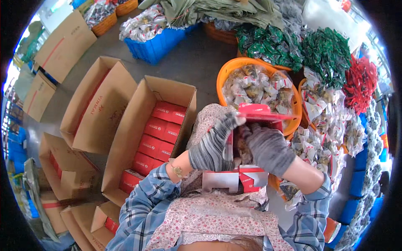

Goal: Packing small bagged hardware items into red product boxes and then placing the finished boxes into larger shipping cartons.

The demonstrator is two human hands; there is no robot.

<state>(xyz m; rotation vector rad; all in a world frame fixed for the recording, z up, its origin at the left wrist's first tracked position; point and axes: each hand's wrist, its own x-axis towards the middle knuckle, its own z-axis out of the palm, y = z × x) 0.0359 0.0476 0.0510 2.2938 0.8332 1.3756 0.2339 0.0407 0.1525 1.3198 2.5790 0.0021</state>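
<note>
- Left hand point(215, 142) grips the red box point(274, 124) at its left side.
- Right hand point(268, 148) is inside; can't tell its grip.
- Probably light, crushable card; hold side walls.

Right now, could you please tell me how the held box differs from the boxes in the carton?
The held box is open, while the carton boxes look shut. The held box is between the left hand and right hand; the carton boxes lie packed together inside the carton. Both are red.
</note>
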